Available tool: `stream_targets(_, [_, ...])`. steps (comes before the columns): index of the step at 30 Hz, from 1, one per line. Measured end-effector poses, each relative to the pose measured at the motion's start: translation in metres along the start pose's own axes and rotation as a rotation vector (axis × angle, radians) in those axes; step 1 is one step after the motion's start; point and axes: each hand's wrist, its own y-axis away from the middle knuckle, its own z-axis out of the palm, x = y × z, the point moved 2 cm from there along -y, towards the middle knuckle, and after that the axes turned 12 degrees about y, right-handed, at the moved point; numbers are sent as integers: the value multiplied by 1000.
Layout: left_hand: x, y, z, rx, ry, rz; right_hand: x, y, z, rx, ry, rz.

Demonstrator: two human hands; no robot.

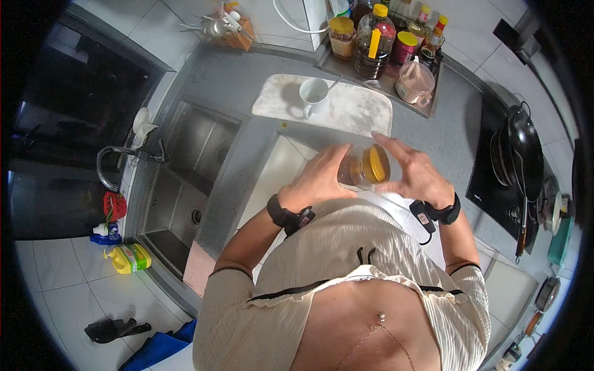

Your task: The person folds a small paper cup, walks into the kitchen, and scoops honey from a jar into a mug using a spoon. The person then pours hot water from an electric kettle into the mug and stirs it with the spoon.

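A clear jar with a yellow lid is held tilted in front of my body, its lid toward the right. My left hand is wrapped round the jar's body, which has brownish contents. Beside the lid, my right hand is open, with fingers and thumb spread around it. Whether its thumb touches the jar I cannot tell. Beyond the hands, a white mug with a spoon handle sticking out stands on a pale mat.
To the left is a double steel sink with a faucet. A tray at the back holds bottles, jars and a pinkish container. On the right, a black wok sits on the stove.
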Motion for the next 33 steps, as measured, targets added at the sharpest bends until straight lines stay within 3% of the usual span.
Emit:
stream_targets(3, [3,0,-3,3,8,-16,1,-1,8,59,27,-187])
stream_targets(7, [-5,5,1,16,-5,9,-3,-4,2,-160,25,2])
stream_targets(10, [-10,8,0,32,47,18,-6,-6,6,36,69,-203])
stream_targets(19, [-5,22,-10,12,36,-8,-2,-18,22,-64,-36,-248])
stream_targets(25, [6,12,-4,-77,235,86,-3,-28,29,375,34,-721])
stream_targets(31, [17,-4,4,100,161,234,2,-19,25,495,-132,-488])
stream_targets(33, [16,-2,9,79,177,104,1,-21,25,491,-162,-421])
